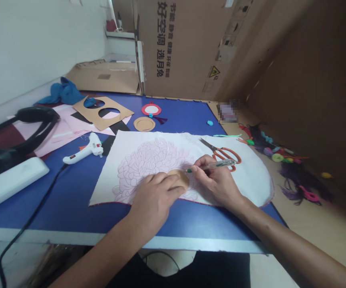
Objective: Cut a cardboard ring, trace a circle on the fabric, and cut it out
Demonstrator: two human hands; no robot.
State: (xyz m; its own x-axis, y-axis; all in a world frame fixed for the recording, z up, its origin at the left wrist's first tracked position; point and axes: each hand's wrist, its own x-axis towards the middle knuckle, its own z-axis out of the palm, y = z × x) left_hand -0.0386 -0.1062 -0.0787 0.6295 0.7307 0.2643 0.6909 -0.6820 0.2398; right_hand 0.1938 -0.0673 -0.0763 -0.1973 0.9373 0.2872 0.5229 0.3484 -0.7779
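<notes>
A white cloth (pixel 246 176) printed with a pink petal outline drawing lies on the blue table. On it, a tan cardboard disc (pixel 185 181) rests under the bent fingers of my left hand (pixel 153 196), which hold it down against the cloth. Part of the disc is hidden by that hand. Pinched in my right hand (pixel 217 182) is a clear pen (pixel 221 164), its green tip end at the disc's right edge. Just beyond that hand, orange-handled scissors (pixel 216 151) lie on the cloth with their blades pointing away to the left.
To the left lie a white glue gun (pixel 84 152) with a black cord and a long white case (pixel 12 182). Farther back are a cardboard sheet with round holes (pixel 101 121), a cardboard ring (pixel 144 124) and a red-rimmed ornament (pixel 151 109). Colourful tassels (pixel 276 156) lie right.
</notes>
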